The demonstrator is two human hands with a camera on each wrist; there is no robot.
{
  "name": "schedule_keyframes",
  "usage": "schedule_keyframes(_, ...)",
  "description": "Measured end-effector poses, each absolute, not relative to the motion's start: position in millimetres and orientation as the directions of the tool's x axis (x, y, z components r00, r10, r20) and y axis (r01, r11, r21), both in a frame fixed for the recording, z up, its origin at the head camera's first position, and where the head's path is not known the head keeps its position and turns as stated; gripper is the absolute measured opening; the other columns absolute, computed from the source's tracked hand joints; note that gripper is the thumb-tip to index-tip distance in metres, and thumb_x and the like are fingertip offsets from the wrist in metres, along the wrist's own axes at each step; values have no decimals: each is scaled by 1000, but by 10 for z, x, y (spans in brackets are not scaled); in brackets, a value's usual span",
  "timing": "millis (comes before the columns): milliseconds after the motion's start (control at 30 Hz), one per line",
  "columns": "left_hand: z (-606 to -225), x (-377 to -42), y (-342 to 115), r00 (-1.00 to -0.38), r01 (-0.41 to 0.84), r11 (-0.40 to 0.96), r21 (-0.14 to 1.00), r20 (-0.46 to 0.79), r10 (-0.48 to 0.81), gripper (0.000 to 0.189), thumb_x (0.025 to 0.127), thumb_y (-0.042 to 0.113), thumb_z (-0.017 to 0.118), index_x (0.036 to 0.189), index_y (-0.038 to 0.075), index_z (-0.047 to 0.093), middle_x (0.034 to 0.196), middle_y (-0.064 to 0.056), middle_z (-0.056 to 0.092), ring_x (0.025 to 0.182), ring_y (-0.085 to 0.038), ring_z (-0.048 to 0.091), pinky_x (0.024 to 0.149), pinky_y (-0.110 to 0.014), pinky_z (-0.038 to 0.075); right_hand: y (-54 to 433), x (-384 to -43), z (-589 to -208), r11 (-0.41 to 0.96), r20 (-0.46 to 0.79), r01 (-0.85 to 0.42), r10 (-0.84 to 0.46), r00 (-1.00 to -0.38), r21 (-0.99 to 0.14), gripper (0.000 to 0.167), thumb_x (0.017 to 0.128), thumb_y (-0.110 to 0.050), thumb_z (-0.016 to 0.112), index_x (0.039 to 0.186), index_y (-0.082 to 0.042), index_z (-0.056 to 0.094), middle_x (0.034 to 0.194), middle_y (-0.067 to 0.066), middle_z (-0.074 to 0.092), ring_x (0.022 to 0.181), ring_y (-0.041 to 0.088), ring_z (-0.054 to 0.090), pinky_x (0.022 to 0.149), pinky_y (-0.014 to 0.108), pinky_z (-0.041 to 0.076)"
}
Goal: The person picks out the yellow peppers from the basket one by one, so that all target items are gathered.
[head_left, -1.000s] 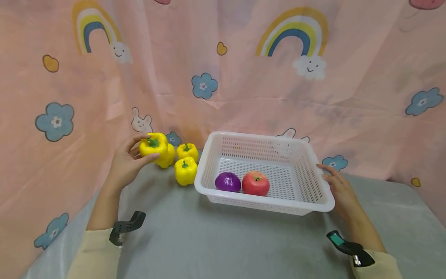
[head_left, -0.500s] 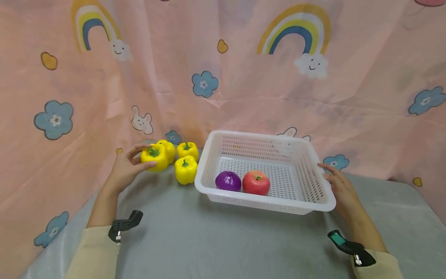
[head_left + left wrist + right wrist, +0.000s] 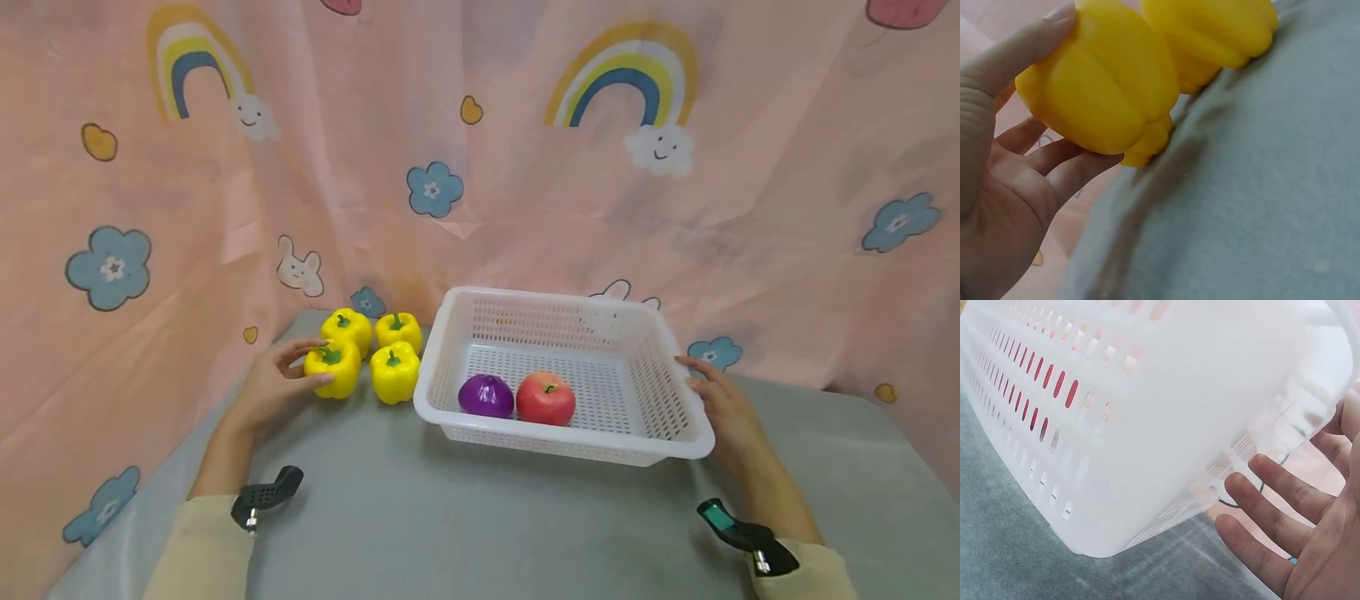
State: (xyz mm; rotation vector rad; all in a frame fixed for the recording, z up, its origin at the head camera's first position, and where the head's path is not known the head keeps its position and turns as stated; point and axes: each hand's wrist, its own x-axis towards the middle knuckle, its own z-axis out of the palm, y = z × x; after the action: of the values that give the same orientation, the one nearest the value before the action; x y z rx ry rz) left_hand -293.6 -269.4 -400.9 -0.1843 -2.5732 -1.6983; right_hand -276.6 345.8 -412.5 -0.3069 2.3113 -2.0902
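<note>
Thumb and fingers of my left hand [image 3: 273, 379] hold a yellow bell pepper [image 3: 332, 368] by its sides, its green stem facing up. In the left wrist view that pepper [image 3: 1100, 78] fills the grip, close over the table. Three more yellow bell peppers stand beside it: one behind [image 3: 348, 332], one at back right [image 3: 398, 330] and one to the right [image 3: 395, 374]. My right hand [image 3: 731, 417] rests at the right rim of a white plastic basket [image 3: 540, 439]. The right wrist view shows several nearly straight fingers [image 3: 1260, 550] along its outer side.
Inside the basket lie a purple onion-like vegetable [image 3: 486, 397] and a red apple [image 3: 546, 399], side by side near the front wall. A grey cloth covers the table [image 3: 450, 533]. Behind it hangs a pink patterned curtain [image 3: 360, 125].
My left hand has brought its bell pepper down and nearer to me, uncovering the pepper behind. The right hand and the basket have stayed in place; the head view shifted slightly.
</note>
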Motion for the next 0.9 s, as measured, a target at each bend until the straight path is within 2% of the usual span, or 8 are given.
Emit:
schedule_keyframes(267, -4186, -2968, -2743, -994, 110, 397, 911, 89, 69, 65, 92, 27, 76, 146, 5, 47, 161, -19, 36, 143, -46, 42, 90, -5, 45, 3434, -2744, -4146, 82, 132, -144, -137, -982, -986, 37, 110, -28, 37, 147, -30, 42, 121, -21, 62, 98, 1, 70, 73, 27, 63)
schedule_keyframes(400, -4265, -2950, -2774, -994, 105, 391, 914, 86, 65, 66, 93, 25, 74, 148, 4, 45, 160, -17, 38, 145, -44, 40, 97, -9, 45, 3425, -2739, -4149, 79, 119, -132, -142, -983, -988, 38, 110, -28, 38, 148, -29, 41, 122, -21, 61, 99, 1, 70, 73, 28, 63)
schedule_keyframes(500, -4305, -2934, -2802, -996, 83, 403, 911, 66, 56, 68, 93, 29, 73, 150, 6, 43, 162, -16, 36, 146, -42, 40, 107, -18, 46, 3419, -2739, -4155, 67, 117, -128, -149, -982, -989, 37, 110, -28, 38, 147, -29, 42, 121, -20, 62, 99, 1, 70, 74, 28, 62)
schedule_keyframes(667, -4354, -2911, -2842, -997, 58, 416, 908, 32, 70, 70, 94, 32, 72, 153, 8, 42, 164, -15, 33, 150, -38, 36, 113, -24, 44, 3416, -2727, -4183, 75, 105, -117, -150, -983, -990, 35, 110, -29, 38, 145, -29, 43, 121, -20, 63, 99, 2, 70, 75, 27, 62)
schedule_keyframes(800, -4350, -2923, -2851, -996, 58, 404, 913, 27, 82, 70, 95, 33, 71, 154, 10, 41, 165, -14, 33, 151, -38, 32, 121, -44, 37, 3424, -2727, -4183, 62, 119, -129, -151, -981, -990, 35, 110, -28, 37, 145, -29, 43, 121, -19, 63, 99, 2, 70, 76, 27, 62)
schedule_keyframes(900, -4327, -2938, -2846, -996, 58, 390, 919, 25, 88, 71, 95, 34, 71, 155, 14, 40, 165, -14, 32, 151, -40, 32, 122, -57, 31, 3431, -2739, -4165, 31, 136, -143, -162, -977, -989, 35, 111, -27, 37, 145, -29, 43, 121, -17, 64, 100, 3, 70, 76, 27, 62)
